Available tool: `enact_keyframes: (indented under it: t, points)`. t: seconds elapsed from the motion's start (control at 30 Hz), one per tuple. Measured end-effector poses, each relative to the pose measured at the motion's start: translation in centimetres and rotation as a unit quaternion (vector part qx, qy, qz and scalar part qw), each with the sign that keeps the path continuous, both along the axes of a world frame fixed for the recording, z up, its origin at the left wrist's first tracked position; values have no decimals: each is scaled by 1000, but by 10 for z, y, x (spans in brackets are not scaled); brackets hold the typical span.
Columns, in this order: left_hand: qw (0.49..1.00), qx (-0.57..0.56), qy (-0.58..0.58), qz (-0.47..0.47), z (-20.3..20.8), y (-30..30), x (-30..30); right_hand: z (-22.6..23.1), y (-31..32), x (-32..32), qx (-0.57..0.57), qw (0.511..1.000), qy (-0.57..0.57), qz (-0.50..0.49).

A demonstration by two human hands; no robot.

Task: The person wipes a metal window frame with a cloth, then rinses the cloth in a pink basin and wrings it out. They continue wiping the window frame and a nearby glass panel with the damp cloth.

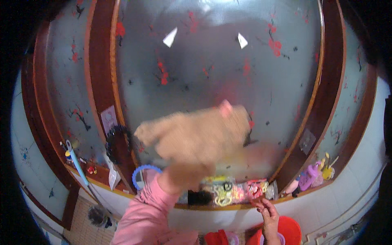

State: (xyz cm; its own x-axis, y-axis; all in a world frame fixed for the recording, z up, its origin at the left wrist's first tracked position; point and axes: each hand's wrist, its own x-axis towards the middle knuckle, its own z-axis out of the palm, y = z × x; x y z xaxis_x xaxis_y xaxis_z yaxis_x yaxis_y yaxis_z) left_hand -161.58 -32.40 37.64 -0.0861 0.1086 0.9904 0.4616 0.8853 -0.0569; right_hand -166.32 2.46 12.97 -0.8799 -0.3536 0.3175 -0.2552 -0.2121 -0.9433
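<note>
My left hand [181,176], reaching up from a pink sleeve [145,210], is closed on a tan cloth item [196,134]. The cloth is raised in front of the frosted glass and smeared by motion, so its exact kind cannot be made out. A small pink piece [225,108] shows at its upper right. Lower on the right, my right hand [267,213] is empty, its fingers apart, just below the ledge. Nearest to it are clear bags of colourful hair ties and small trinkets [237,192] on that ledge.
Frosted panes with red blossoms stand ahead, framed by brown wood [104,61]. A blue-rimmed round mirror [134,179] and a black item [199,197] sit on the ledge, purple toys [310,175] to the right. A red bucket [292,230] stands below my right hand.
</note>
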Motion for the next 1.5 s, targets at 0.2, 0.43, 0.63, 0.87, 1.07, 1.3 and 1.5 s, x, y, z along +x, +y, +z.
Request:
enact_keyframes:
  t: [0.2, 0.43, 0.63, 0.87, 1.07, 1.3, 1.5]
  points:
    - [846, 87, -358, -386, -42, 51, 57, 59, -64, -10, -15, 993, -59, 100]
    - [897, -156, -381, -162, -118, -21, 42, 135, -76, 33, 56, 994, 67, -63]
    - [737, 86, -599, -300, -263, -59, 49, 139, -96, 18, 40, 995, 48, -81]
    - [419, 458, -538, -570, -333, -108, 72, 137, -120, -2, -12, 997, 17, -76]
    - [195, 629, -418, -625, -300, -108, 94, 122, -123, -34, 66, 992, 106, -33]
    - [223, 660, -417, -584, -312, -140, 102, 156, -127, -17, 139, 984, -40, 101]
    - [611, 494, -582, -209, -201, -99, 122, 147, -128, -43, 259, 958, 87, 85]
